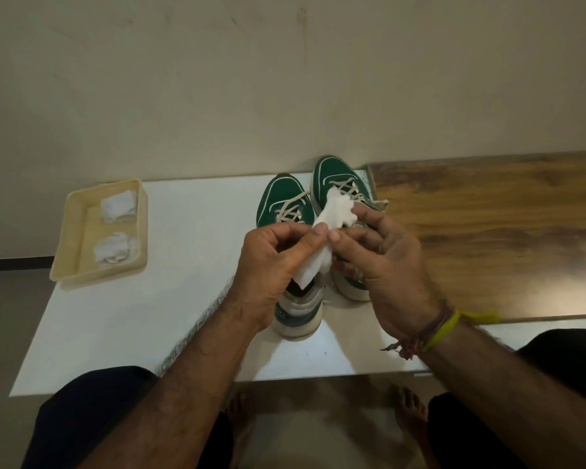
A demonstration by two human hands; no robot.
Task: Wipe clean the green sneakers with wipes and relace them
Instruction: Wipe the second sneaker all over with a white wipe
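While the wipe (332, 218) is bunched between your fingertips, both hands have hold of it: your left hand (271, 262) pinches its lower part with thumb and forefinger curled in, and your right hand (383, 258) pinches the upper part, its other fingers loosely bent. The two sneakers (281, 201) stand side by side just beyond and beneath your fingers, toes pointing away, laces (290, 209) threaded through (so unlacing, if intended, isn't done). I judge you're at the start of the wiping step, spreading the wipe open. Next, free one hand to steady a sneaker and press the wipe flat on its green upper. Well off to the left of your fingers, the tray (71, 231) holds two more wipes, on the white table (183, 265).
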